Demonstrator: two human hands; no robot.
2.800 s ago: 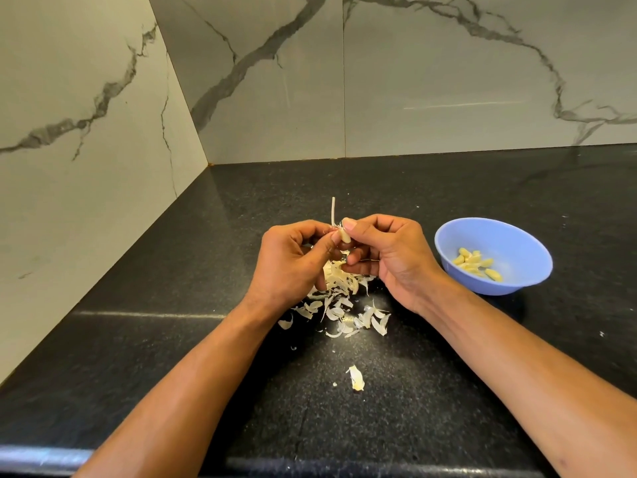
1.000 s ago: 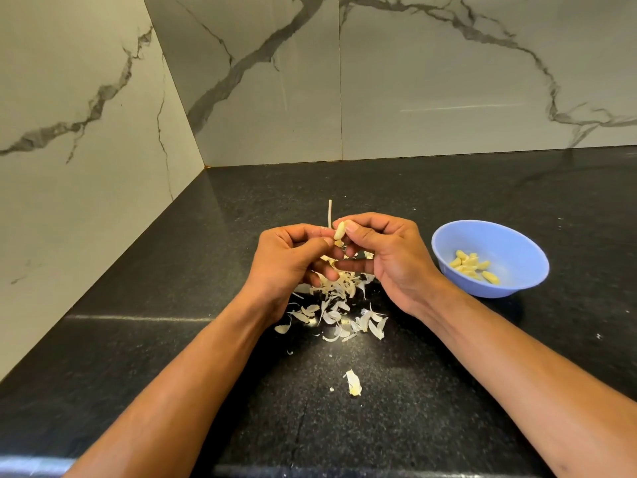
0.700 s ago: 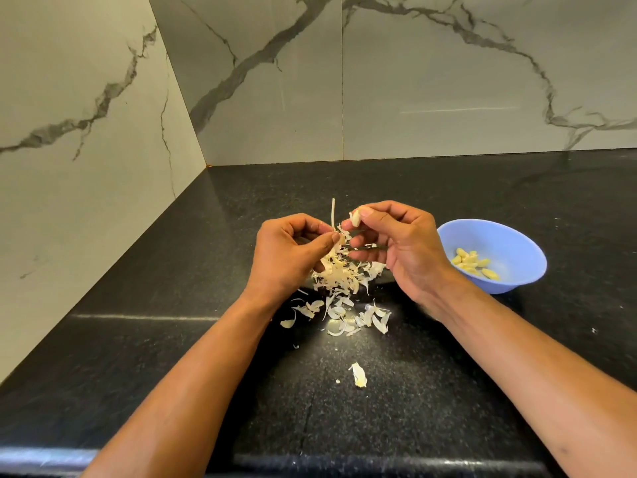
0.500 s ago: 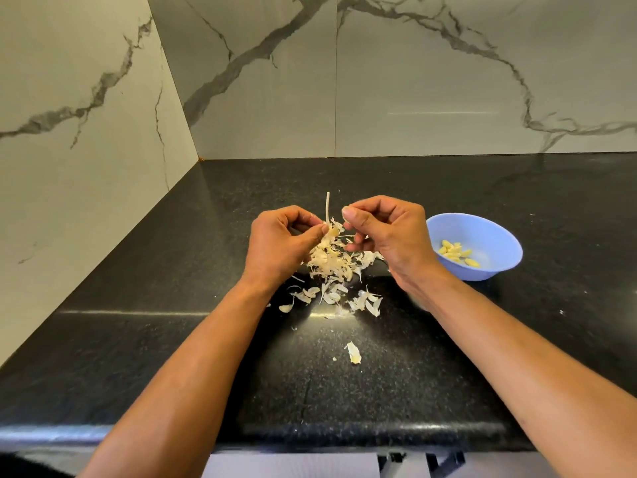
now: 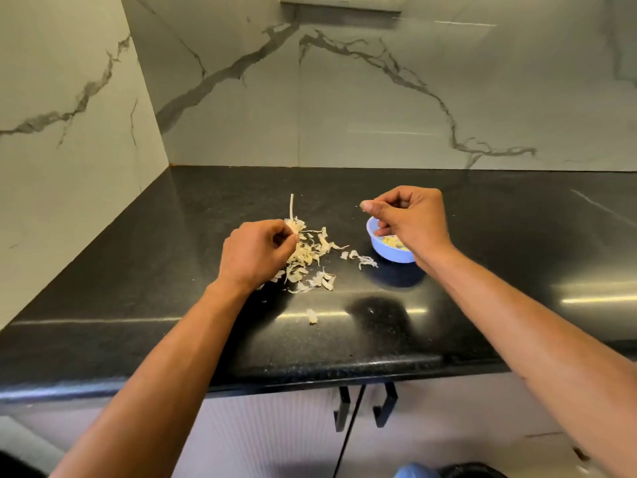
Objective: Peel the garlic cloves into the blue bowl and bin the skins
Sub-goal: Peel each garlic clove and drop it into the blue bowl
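Over the blue bowl (image 5: 377, 251), the right hand (image 5: 410, 219) is hovering with its fingers curled and thumb and forefinger pressed together at the tip; something pale seems to be caught in that pinch, probably a peeled clove, though it is too small to tell for sure. Below that pinch, peeled cloves (image 5: 393, 241) are lying in the bowl, partly hidden by the hand. Off to the other side of the pinch, the left hand (image 5: 256, 253) is curling around the remains of the garlic head (image 5: 294, 225), its dry stalk (image 5: 292, 205) sticking up beyond the knuckles. Beside that left grip, and spreading toward the bowl, the loose skins (image 5: 310, 257) are lying in a heap on the black counter (image 5: 482, 236), with one stray flake (image 5: 312, 315) nearer the counter's front edge.

Judging from this, the step in hand is dropping a clove into the bowl. To do it well, the person is best lowering the pinch close to the rim and centring it above the heap of cloves before parting the fingers, so nothing bounces out. Any skin clinging to the fingertips needs shaking off outside the bowl, over the heap. The left grip should be holding the head steady for the next clove. The skins are not yet binned.
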